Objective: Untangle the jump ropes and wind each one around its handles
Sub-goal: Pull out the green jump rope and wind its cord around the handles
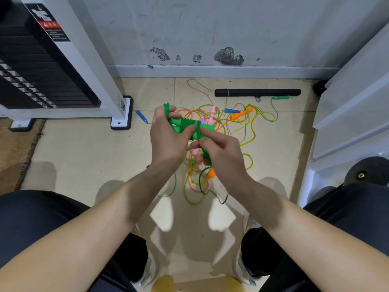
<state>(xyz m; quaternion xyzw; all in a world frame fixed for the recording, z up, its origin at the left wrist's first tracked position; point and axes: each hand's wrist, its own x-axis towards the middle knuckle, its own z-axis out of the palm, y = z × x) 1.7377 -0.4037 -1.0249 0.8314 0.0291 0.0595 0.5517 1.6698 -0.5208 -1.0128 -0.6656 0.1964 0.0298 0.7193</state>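
L hand & R hand, fingers clamped on green rope btwn them.

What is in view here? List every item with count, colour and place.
wound jump rope: one, green, held between both hands
loose ropes: several, yellow-green, pink, orange, tangled on the floor
blue handles: two, one left of the tangle, one at its far side
orange handles: two, one far, one below the right hand
pink handles: at least two, in the tangle
green handle: one, beside the bar
bar: one, black, on the floor by the wall
weight stack: one, black, far left
left hand: grips the wound rope
right hand: pinches its cord
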